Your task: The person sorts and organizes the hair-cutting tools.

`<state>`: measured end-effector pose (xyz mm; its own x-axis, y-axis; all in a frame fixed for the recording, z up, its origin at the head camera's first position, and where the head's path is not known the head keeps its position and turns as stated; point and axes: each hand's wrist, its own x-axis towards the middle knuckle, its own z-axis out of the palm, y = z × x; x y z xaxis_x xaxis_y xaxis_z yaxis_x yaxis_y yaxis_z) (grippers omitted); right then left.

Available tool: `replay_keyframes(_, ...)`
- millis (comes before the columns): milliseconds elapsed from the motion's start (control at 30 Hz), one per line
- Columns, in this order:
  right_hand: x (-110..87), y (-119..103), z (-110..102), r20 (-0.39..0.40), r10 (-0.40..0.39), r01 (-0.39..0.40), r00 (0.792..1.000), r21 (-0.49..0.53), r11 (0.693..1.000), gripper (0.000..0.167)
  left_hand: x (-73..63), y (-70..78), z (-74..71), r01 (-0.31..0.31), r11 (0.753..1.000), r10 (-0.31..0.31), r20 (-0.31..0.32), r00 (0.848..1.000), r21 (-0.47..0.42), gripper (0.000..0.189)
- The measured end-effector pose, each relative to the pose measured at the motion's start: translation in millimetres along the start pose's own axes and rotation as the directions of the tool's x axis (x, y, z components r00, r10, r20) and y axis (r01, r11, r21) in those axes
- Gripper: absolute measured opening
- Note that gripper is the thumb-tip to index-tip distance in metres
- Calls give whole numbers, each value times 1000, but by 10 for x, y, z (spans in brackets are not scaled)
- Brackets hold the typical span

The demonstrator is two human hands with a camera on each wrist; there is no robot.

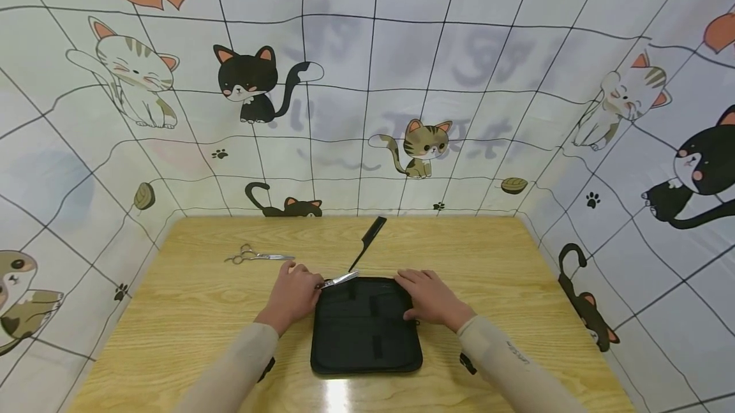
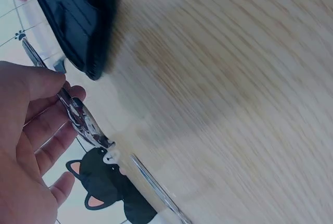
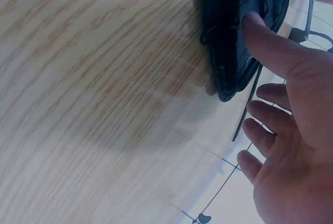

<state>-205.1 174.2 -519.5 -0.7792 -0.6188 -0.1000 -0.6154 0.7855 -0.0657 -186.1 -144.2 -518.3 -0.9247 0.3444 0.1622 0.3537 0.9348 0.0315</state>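
Observation:
My left hand (image 1: 294, 295) pinches a pair of silver scissors (image 1: 342, 279) between thumb and fingers. The blades point right, over the far left corner of a black zip case (image 1: 367, 349); the handle loops (image 2: 86, 122) show below the fingers in the left wrist view. The case lies flat on the table, with loops and slots on its upper face. At its far right corner is my right hand (image 1: 430, 297), fingers loosely extended. In the right wrist view, that hand's thumb (image 3: 255, 26) overlaps the case's zipped edge (image 3: 223, 52), and nothing is in its palm.
Beyond the case lies a black tail comb (image 1: 373, 232), its thin tail toward me. A second pair of silver scissors (image 1: 258, 256) is to the left on the wooden table (image 1: 488, 253). Cat-printed cloth (image 1: 344, 100) surrounds the table's back and sides.

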Motion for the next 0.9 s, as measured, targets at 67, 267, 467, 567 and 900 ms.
replay_keyframes(67, -24, 18, -8, 32, -5, 5, 999, 23, 1000, 87, -22, -31, -4, -4, 1000, 4, 6, 1000, 12, 8)
replay_keyframes(267, -76, 35, -29, 120, -15, 2, 993, 108, 994, 94, -66, -118, 14, -25, 998, 23, 20, 1000, 64, 9)
replay_keyframes(467, -89, 15, -37, 153, -20, 0, 988, 131, 991, 101, -88, -178, 91, -30, 993, 28, 23, 999, 116, 8)
replay_keyframes(567, -87, -6, -30, 160, -13, -5, 987, 115, 993, 101, -105, -192, 119, -42, 991, 40, 23, 999, 128, 8)
replay_keyframes(900, -60, -14, 69, 157, 2, -10, 988, 49, 999, 99, -119, -196, 178, -42, 989, 37, 43, 998, 143, 10)
